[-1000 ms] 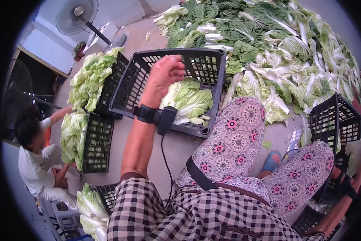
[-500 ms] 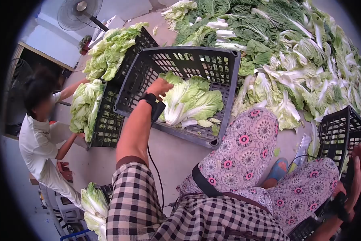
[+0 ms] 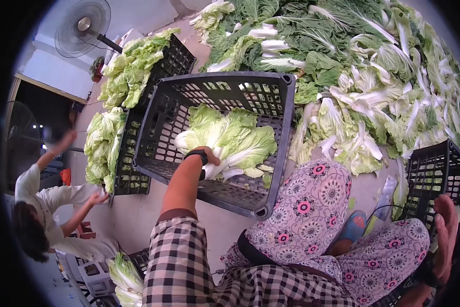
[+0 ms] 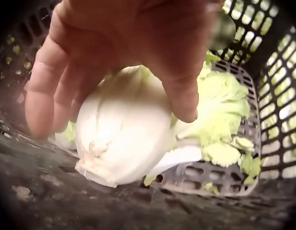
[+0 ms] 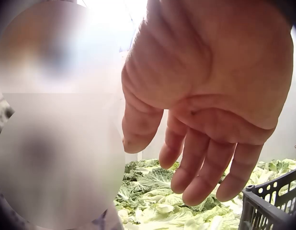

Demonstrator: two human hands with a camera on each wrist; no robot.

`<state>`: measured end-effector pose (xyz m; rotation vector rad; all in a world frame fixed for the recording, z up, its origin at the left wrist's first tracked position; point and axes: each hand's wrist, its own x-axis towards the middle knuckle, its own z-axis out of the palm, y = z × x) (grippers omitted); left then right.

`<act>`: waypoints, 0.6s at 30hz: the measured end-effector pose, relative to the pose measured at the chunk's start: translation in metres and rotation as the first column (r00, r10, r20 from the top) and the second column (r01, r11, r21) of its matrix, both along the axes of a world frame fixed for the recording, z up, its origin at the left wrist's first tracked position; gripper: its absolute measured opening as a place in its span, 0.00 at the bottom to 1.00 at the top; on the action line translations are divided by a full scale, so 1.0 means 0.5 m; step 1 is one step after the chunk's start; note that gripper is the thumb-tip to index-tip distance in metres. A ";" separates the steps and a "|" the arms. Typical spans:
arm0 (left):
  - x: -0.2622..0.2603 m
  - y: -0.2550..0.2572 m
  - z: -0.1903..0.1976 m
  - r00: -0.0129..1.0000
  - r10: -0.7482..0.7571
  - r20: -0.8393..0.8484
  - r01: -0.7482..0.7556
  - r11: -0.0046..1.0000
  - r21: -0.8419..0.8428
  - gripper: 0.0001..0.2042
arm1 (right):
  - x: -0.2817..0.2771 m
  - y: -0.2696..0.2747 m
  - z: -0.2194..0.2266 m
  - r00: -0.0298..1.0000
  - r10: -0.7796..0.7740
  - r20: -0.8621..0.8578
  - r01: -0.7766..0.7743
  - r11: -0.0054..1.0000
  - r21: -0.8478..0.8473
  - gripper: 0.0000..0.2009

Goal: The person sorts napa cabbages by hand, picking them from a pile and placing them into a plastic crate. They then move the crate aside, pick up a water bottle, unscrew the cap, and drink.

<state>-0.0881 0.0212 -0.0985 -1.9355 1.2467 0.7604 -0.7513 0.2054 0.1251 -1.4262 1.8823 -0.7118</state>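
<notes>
My left hand [image 3: 209,155] reaches into a black plastic crate [image 3: 282,179] and holds a napa cabbage [image 4: 124,129] near its white base. In the left wrist view, the thumb is against one side and the fingers spread around the other. Beside it in the crate lie more leafy napa cabbages [image 3: 204,125], with loose leaf pieces [image 4: 224,152] on the crate floor. My right hand [image 3: 446,230] is raised at the far right, its fingers loosely extended and holding nothing. It is nearest to another black crate [image 3: 432,176].
Cabbages and loose leaves form a large pile [image 3: 357,77] at the back right. Filled crates [image 3: 132,153] stand to the left, near a seated person [image 3: 40,215] and a standing fan [image 3: 84,25]. A knife-like blade [image 3: 386,197] lies near my sandaled foot [image 3: 353,227].
My left hand has come down from above the crate onto a cabbage inside. My right hand has shifted lower at the right. The other person's hands have come away from the filled crates.
</notes>
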 end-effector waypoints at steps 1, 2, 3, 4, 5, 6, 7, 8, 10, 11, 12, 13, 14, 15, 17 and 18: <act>-0.001 -0.011 0.023 1.000 0.003 -0.013 -0.003 1.000 0.000 0.34 | -0.007 -0.005 -0.006 1.000 0.008 0.007 -0.008 1.000 0.005 0.32; -0.001 -0.020 0.049 1.000 0.008 -0.027 -0.008 1.000 -0.001 0.33 | -0.021 -0.010 -0.017 1.000 0.018 0.012 -0.018 1.000 0.009 0.33; -0.002 -0.026 0.085 0.994 0.066 -0.082 -0.070 0.996 -0.053 0.30 | -0.029 -0.015 -0.022 0.999 0.032 0.018 -0.032 0.999 0.010 0.34; 0.011 -0.034 0.118 0.977 0.125 -0.175 -0.139 0.988 -0.067 0.31 | -0.025 -0.021 -0.020 0.999 0.031 0.030 -0.031 1.000 -0.001 0.35; 0.017 -0.037 0.150 0.949 0.209 -0.237 -0.245 0.961 -0.131 0.32 | -0.016 -0.024 -0.016 0.999 0.029 0.044 -0.029 0.999 -0.015 0.36; -0.034 -0.015 0.253 0.902 0.284 -0.324 -0.358 0.914 -0.194 0.32 | -0.005 -0.025 -0.013 0.998 0.027 0.059 -0.026 0.999 -0.029 0.37; -0.008 -0.005 0.248 0.751 0.336 -0.568 -0.531 0.819 -0.218 0.30 | 0.011 -0.022 -0.012 0.998 -0.003 0.058 0.008 0.997 -0.080 0.38; 0.029 0.005 0.240 0.543 0.324 -0.775 -0.686 0.703 -0.187 0.29 | 0.015 -0.020 -0.006 0.999 0.021 0.049 -0.017 0.997 -0.078 0.38; 0.065 0.013 0.262 0.294 0.378 -0.878 -0.819 0.572 -0.028 0.29 | 0.020 -0.020 0.005 0.997 0.066 0.036 -0.063 0.995 -0.077 0.39; 0.069 0.017 0.267 0.190 0.348 -0.918 -0.857 0.515 0.017 0.28 | 0.021 -0.019 0.010 0.996 0.081 0.026 -0.079 0.993 -0.086 0.38; 0.073 0.020 0.271 0.098 0.355 -0.930 -0.878 0.471 0.088 0.28 | 0.022 -0.016 0.016 0.995 0.096 0.014 -0.094 0.991 -0.094 0.37; 0.062 0.023 0.278 0.003 0.359 -0.933 -0.888 0.429 0.163 0.27 | 0.022 -0.010 0.022 0.994 0.106 -0.002 -0.106 0.989 -0.101 0.36; 0.048 0.025 0.282 -0.092 0.360 -0.928 -0.889 0.391 0.240 0.27 | 0.024 -0.005 0.026 0.995 0.105 -0.001 -0.104 0.985 -0.138 0.35; 0.015 0.036 0.295 -0.249 0.278 -0.928 -0.855 0.386 0.345 0.27 | 0.028 0.001 0.028 0.995 0.100 -0.003 -0.099 0.980 -0.173 0.34; -0.078 0.064 0.347 -0.389 0.190 -0.902 -0.805 0.406 0.433 0.26 | 0.040 0.003 0.044 0.991 0.133 0.005 -0.129 0.970 -0.208 0.29; -0.121 0.076 0.371 -0.456 0.149 -0.877 -0.772 0.424 0.473 0.26 | 0.053 0.005 0.053 0.991 0.135 -0.007 -0.133 0.964 -0.230 0.30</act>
